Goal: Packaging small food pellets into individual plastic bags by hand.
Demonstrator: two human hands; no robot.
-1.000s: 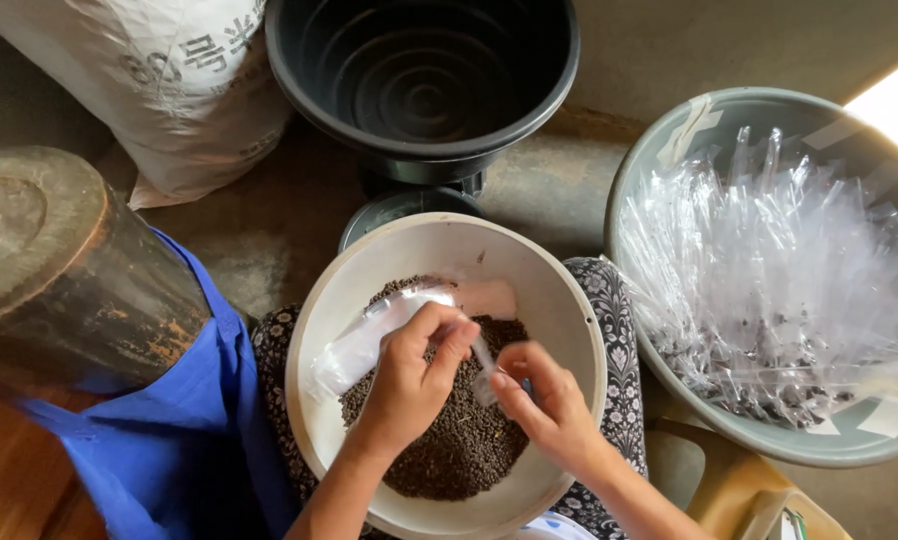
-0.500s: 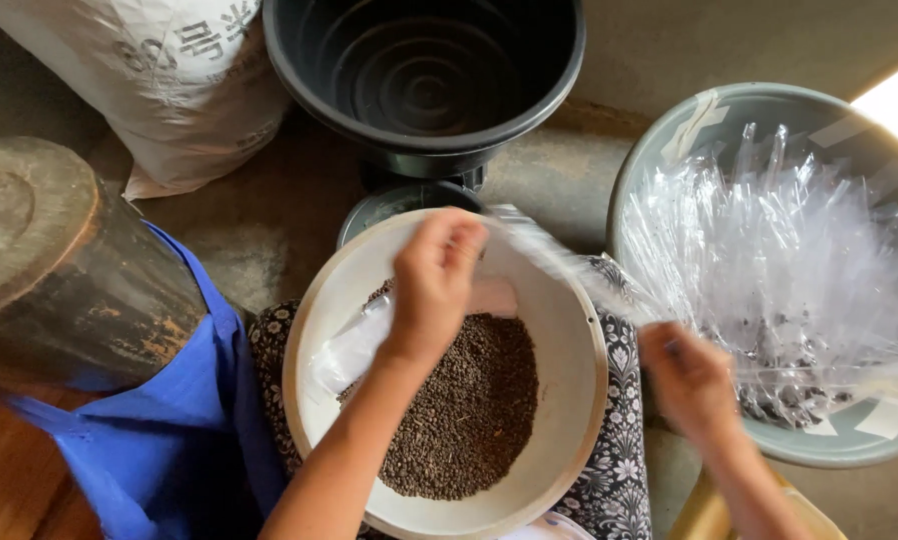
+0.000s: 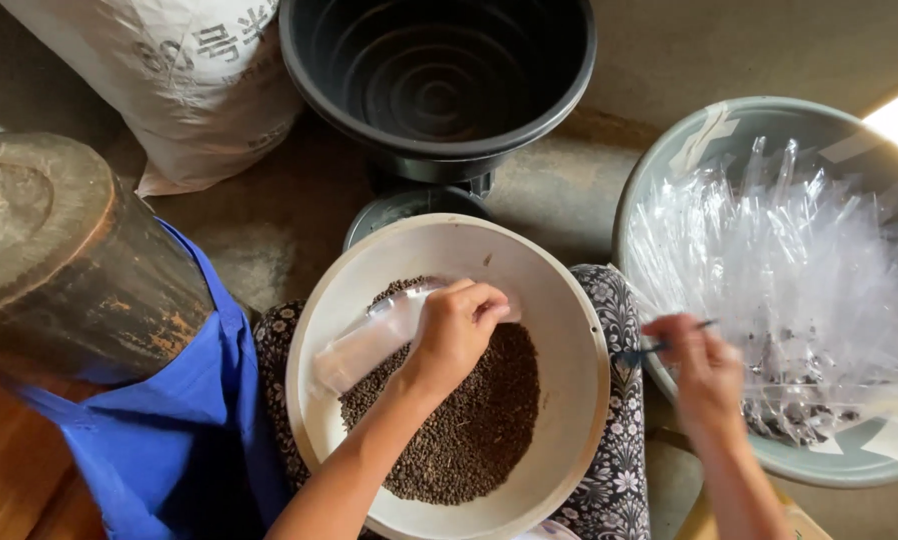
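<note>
Head view, the only one. I saw the left hand (image 3: 461,325) curled over the cream bowl (image 3: 569,300), fingers closed round the mouth end of a small clear bag (image 3: 374,340). The bag lay slanting away to the left of that hand, its lower end resting on the bowl's inner wall, just above the seeds (image 3: 459,420). I could not tell whether anything was in it.

The right hand (image 3: 704,365) was well apart, out over the gap between the cream bowl and the grey basin (image 3: 689,150). It was blurred; its fingers appeared pinched on a thin dark strip (image 3: 669,348), possibly a tie. I could not make out what the strip was.

Step in hand, as I judged it: bagging seeds, with one bag gripped at the neck and the right hand handling a fastening. The next move would call for both hands meeting at the bag's mouth, the neck kept gathered and held over the bowl so nothing spilled.

Counts:
- two hands, both the person's own
- one cream bowl under the left hand, on the lap
- one bag in hand
- one grey basin beyond the right hand, heaped with clear bags (image 3: 779,270), too many and too overlapped to count
- one black tub (image 3: 439,80) ahead of the left hand
- one white sack (image 3: 189,70) and one drum (image 3: 59,260) off to its left
</note>
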